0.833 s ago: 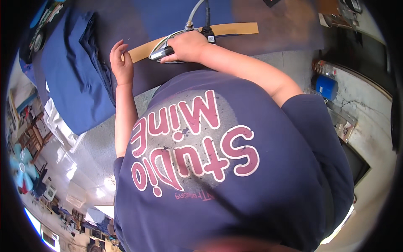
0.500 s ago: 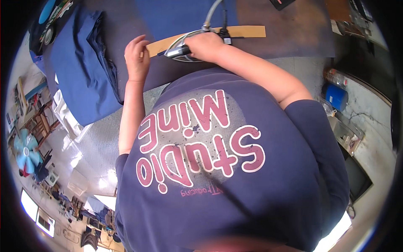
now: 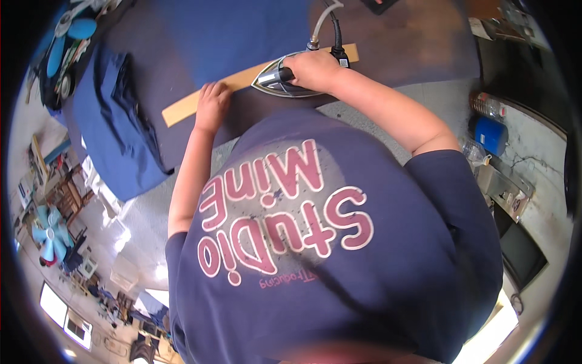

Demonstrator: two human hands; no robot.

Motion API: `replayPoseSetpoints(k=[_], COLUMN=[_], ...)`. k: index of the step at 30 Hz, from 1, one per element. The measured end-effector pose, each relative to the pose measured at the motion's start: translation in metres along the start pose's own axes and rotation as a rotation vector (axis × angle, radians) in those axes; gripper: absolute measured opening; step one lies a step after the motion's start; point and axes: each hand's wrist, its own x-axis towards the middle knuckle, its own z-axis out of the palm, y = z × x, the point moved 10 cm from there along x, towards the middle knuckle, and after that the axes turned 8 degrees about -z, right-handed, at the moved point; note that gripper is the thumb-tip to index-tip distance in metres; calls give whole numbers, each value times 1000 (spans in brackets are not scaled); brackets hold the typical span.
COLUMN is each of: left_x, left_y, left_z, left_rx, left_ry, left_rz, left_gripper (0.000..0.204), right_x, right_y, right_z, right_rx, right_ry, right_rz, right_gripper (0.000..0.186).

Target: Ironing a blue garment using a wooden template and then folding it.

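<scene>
- The room curves around the wide view: grey floor [image 3: 136, 221] at the left, and a pale, stained wall [image 3: 536, 173] at the right.
- Far down the left side stand a blue-bladed fan [image 3: 51, 235] and a wooden chair [image 3: 65, 197]; a bright window [image 3: 54, 303] shows near the lower left rim.
- By the wall, a blue container [image 3: 490, 134] sits just beside a clear plastic bottle [image 3: 487, 104].
- The work surface [image 3: 418, 57] is covered in dark cloth, worn brownish toward the right.
- A blue cloth [image 3: 254, 36] lies flat across its far middle; a crumpled blue garment [image 3: 115, 136] hangs over its left front edge, with white fabric [image 3: 98, 189] below it.
- A long tan strip [image 3: 182, 110] lies aslant on the surface, along the near side of the blue cloth.
- The iron [image 3: 267, 84] rests over the strip's near edge, right of its middle, its tip toward the left; a pale hose [image 3: 317, 27] rises from its back.
- The right hand [image 3: 315, 70] is wrapped around the iron's handle.
- The left hand [image 3: 213, 106] has its fingers together, bent down onto the strip; whether they pinch anything, I cannot tell.
</scene>
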Motion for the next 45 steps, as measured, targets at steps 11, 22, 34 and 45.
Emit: replayPoseSetpoints(k=[11, 22, 34, 45], left_x=[-7, 0, 6, 30], left_y=[4, 2, 6, 54], left_z=[-2, -4, 2, 19], left_rx=[10, 11, 64, 109], left_ry=[19, 3, -94, -165], left_rz=[-46, -77, -39, 217], left_gripper=[18, 18, 23, 38], right_x=[-75, -49, -30, -23], right_y=[237, 189, 34, 38], right_z=[-173, -178, 31, 37], right_rx=[-24, -291, -36, -101], right_ry=[318, 782, 518, 529], right_rz=[671, 101, -587, -591], right_gripper=[30, 39, 18, 17])
